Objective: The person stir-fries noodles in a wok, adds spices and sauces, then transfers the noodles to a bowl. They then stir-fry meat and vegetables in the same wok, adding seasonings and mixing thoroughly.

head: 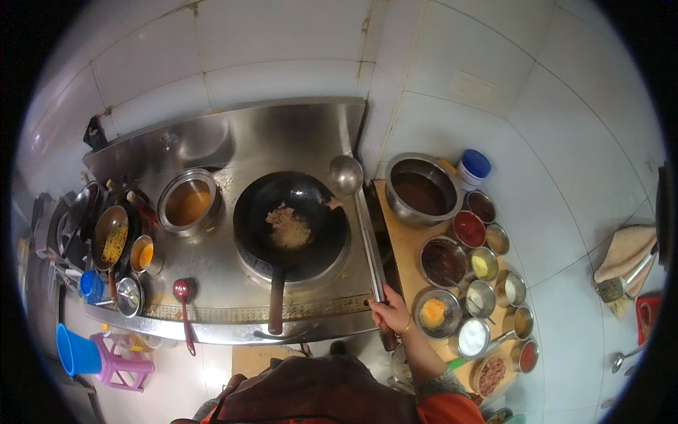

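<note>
My right hand (394, 314) grips the wooden-ended handle of a long steel ladle (365, 233). The ladle's bowl lies to the right of a black wok (254, 212), above the steel stove top. Inside the wok are pinkish-brown meat slices (280, 216) and a pale minced heap (291, 235); a further scrap sticks high on the right wall. The wok's wooden handle (276, 302) points towards me, with neither hand on it. Low by my dark apron (312, 389), my left hand (236, 380) shows only in part, its fingers mostly hidden.
On the right, a wooden board (394, 233) carries a large pot of dark liquid (421, 193) and several seasoning bowls. To the left stand a pot of brown broth (188, 206), a pan of shredded food (114, 244) and a red ladle (183, 297). A pink stool (122, 363) sits below.
</note>
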Action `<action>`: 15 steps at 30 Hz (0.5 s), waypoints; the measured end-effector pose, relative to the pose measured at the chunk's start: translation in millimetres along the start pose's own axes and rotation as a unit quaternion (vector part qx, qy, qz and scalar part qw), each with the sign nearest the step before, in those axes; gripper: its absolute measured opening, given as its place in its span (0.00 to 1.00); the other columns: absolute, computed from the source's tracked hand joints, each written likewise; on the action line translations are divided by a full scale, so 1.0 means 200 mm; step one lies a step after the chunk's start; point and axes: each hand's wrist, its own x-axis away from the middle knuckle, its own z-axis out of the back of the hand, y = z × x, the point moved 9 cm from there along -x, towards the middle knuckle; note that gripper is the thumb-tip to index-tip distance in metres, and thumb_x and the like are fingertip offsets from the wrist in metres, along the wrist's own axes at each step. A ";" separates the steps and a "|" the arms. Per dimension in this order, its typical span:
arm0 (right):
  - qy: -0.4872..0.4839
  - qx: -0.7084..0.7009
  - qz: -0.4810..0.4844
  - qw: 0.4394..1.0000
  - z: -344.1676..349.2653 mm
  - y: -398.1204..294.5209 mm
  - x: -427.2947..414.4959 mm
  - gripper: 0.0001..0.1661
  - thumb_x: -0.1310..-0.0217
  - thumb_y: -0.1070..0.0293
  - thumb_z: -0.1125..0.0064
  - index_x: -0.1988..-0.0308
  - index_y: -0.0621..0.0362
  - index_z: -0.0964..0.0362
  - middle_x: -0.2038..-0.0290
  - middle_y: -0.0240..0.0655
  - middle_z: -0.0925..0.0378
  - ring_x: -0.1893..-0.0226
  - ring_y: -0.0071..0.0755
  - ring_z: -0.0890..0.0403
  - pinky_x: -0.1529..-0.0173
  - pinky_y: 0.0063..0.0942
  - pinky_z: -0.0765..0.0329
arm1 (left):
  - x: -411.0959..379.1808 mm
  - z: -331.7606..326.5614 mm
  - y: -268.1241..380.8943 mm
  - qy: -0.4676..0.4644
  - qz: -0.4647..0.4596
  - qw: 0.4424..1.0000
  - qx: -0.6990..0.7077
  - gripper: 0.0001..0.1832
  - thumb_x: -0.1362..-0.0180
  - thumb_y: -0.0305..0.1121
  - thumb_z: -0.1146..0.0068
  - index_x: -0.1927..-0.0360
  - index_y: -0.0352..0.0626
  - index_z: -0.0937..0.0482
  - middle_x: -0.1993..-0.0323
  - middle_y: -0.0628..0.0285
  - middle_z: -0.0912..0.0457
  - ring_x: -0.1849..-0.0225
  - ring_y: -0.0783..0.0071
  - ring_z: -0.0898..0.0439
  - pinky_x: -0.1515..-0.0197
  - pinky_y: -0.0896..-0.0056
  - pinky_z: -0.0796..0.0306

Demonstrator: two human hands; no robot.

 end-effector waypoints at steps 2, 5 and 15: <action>-0.041 -0.033 -0.033 0.998 -0.02 0.02 0.03 0.10 0.48 0.77 0.53 0.63 0.59 0.41 0.81 0.29 0.36 0.87 0.19 0.35 0.83 0.18 0.36 | -0.03 0.03 0.04 -0.018 -0.020 0.999 -0.020 0.09 0.59 0.37 0.51 0.83 0.45 0.21 0.76 0.54 0.22 0.72 0.59 0.23 0.69 0.64 0.29; -0.053 -0.045 -0.044 0.997 -0.08 0.05 0.05 0.08 0.48 0.75 0.52 0.66 0.59 0.40 0.82 0.29 0.36 0.87 0.19 0.35 0.83 0.18 0.37 | -0.09 0.05 0.08 -0.043 -0.080 0.995 -0.040 0.10 0.59 0.38 0.50 0.83 0.46 0.21 0.75 0.54 0.22 0.71 0.59 0.23 0.68 0.65 0.29; -0.027 0.127 -0.022 0.991 -0.09 0.10 -0.03 0.25 0.46 0.73 0.54 0.47 0.59 0.48 0.81 0.29 0.34 0.85 0.21 0.30 0.82 0.21 0.33 | 0.17 0.18 0.78 0.058 -0.334 0.916 -0.215 0.11 0.59 0.37 0.51 0.87 0.43 0.23 0.84 0.56 0.24 0.76 0.59 0.24 0.73 0.59 0.29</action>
